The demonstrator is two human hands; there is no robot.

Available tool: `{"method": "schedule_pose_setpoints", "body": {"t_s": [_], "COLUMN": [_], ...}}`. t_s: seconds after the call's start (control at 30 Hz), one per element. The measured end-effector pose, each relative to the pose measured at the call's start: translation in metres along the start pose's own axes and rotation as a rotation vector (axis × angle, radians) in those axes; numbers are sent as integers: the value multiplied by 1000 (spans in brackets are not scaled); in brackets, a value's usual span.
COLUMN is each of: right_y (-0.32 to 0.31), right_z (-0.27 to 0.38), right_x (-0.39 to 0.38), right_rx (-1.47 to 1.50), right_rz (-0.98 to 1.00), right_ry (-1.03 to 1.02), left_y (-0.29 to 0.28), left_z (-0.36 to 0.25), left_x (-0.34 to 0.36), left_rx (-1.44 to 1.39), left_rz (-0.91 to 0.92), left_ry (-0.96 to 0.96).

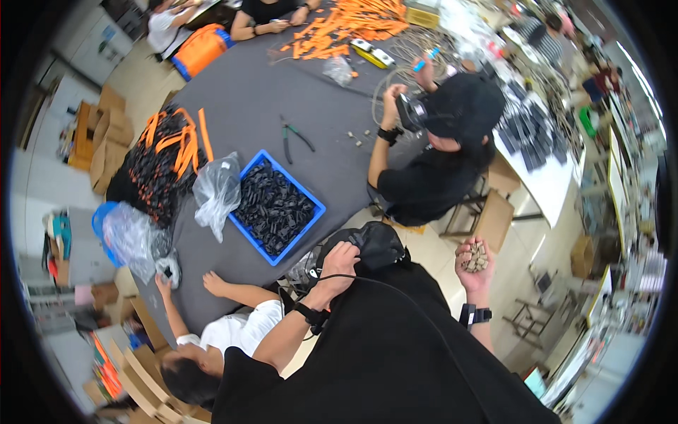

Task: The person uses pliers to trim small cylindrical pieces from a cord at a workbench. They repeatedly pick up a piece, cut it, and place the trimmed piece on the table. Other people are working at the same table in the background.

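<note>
My right hand [474, 267] is raised out to the right, palm up, its fingers curled round a handful of small beige blocks [474, 257]. In front of my body, my left hand [340, 267] is closed at the edge of a black bag [371, 244], its fingertips against the dark material. A thin black cable [395, 284] runs past that hand and across my black shirt. Beyond it on the table stands a blue tray [319, 210] full of small black plastic parts [274, 205].
The grey-covered table [233, 92] carries pliers [288, 138], a clear plastic bag [217, 191], black-and-orange straps [166, 155] and an orange strap pile [353, 25]. A person in black [438, 162] works to the right; another in white [236, 328] sits close on my left. Stools [487, 219] stand right.
</note>
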State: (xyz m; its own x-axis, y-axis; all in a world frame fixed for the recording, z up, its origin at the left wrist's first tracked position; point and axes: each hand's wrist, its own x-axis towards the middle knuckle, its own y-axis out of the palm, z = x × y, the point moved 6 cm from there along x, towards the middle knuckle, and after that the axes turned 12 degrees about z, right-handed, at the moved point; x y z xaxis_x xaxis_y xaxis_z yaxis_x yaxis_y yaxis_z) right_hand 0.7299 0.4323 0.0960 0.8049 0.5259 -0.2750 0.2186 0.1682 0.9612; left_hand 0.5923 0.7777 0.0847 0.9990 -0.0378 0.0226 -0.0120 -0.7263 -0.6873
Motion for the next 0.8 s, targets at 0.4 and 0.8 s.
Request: {"method": "schedule_pose_setpoints", "body": {"t_s": [0.4,0.8], "right_y": [-33,-93], "right_z": [21,145], "right_x": [-98,-232], "right_rx": [121,148], "right_rz": [-20,51], "right_ry": [-228,-401], "left_y": [71,150], "left_z": [-32,-153], "left_x": [-10,-6], "left_rx": [45,115], "left_rz": [338,403], "left_ry": [140,260]}}
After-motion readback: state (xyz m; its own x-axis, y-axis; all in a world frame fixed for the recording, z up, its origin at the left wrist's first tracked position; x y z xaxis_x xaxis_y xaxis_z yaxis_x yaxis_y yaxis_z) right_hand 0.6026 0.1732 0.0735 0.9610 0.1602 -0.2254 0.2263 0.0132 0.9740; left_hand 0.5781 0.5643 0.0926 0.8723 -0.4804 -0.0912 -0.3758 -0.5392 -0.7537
